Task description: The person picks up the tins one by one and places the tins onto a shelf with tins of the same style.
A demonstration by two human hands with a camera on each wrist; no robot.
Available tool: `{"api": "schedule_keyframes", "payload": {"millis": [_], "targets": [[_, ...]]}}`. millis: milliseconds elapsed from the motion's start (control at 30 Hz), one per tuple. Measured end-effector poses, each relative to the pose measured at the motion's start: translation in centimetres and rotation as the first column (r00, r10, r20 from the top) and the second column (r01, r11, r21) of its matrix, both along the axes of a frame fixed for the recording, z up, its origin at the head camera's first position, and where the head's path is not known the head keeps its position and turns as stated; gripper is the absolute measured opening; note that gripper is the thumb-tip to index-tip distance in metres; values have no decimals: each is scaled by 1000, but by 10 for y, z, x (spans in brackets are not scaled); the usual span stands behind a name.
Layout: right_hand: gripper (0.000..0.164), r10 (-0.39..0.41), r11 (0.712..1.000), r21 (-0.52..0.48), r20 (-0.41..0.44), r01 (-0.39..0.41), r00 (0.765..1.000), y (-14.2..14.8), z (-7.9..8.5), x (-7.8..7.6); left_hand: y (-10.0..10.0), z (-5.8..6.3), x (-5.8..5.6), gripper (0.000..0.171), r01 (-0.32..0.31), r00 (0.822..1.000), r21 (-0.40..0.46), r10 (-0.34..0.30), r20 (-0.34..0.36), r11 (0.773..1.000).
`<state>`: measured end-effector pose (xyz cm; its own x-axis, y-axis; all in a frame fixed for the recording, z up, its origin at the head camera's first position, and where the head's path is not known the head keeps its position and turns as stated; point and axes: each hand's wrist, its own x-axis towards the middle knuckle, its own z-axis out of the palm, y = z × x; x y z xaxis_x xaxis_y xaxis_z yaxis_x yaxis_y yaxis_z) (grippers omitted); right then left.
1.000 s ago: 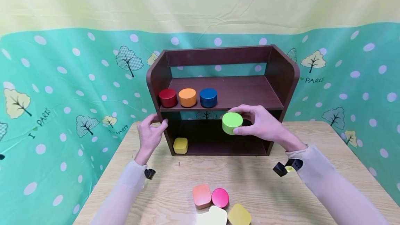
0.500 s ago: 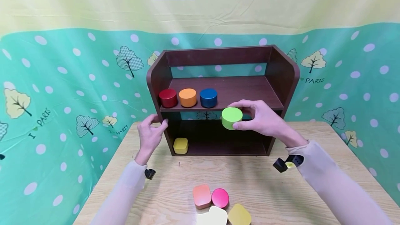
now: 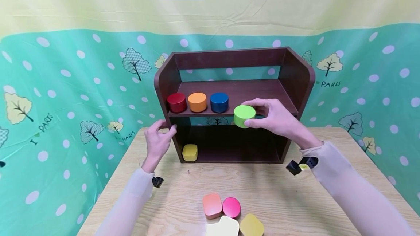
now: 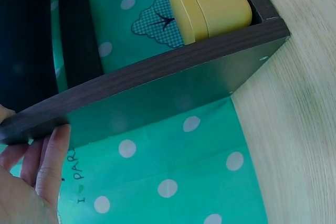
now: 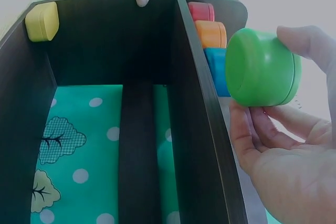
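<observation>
My right hand [image 3: 273,119] pinches a green round box [image 3: 244,116] between thumb and fingers, in front of the upper board's edge. In the right wrist view the green box shows its lid seam and stands apart from the blue one. My left hand [image 3: 159,139] grips the left side panel of the dark brown shelf [image 3: 236,109], thumb inside, fingers outside. On the upper board stand a red round box [image 3: 177,103], an orange one [image 3: 197,102] and a blue one [image 3: 219,102]. A yellow square box [image 4: 215,6] sits in the lower compartment's left corner.
Near the front of the wooden table [image 3: 177,196] lie a salmon square box [image 3: 212,205], a pink round box [image 3: 231,207], a glaring white box [image 3: 228,227] and another yellow box [image 3: 251,225]. A patterned cloth [image 3: 85,83] hangs behind the shelf.
My right hand has lifted the green box from in front of the lower compartment to about the upper board's edge. My left hand has stayed on the side panel.
</observation>
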<state>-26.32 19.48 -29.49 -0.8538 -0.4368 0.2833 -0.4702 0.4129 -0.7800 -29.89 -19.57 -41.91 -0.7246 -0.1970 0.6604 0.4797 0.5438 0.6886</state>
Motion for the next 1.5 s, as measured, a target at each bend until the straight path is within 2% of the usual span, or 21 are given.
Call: {"api": "schedule_keyframes", "payload": {"millis": [200, 433, 933, 1167, 1500], "targets": [[50, -31, 999, -10, 28, 31, 999, 1, 4, -8, 0, -1, 0, 16, -11, 1000, 0, 11, 1, 1000], [53, -104, 994, 37, 39, 102, 994, 2, 8, -16, 0, -1, 0, 15, -13, 1000, -6, 13, -7, 1000], [55, -185, 979, 97, 59, 179, 981, -1, 14, -30, -1, -2, -1, 15, 1, 1000, 1, -1, 0, 1000], [56, -179, 980, 100, 72, 171, 981, -3, 15, -33, -1, -3, -2, 14, 3, 1000, 0, -3, -19, 1000], [54, -169, 982, 96, 74, 162, 983, -5, 14, -38, -1, -1, -1, 14, -7, 1000, -14, 7, -10, 1000]]}}
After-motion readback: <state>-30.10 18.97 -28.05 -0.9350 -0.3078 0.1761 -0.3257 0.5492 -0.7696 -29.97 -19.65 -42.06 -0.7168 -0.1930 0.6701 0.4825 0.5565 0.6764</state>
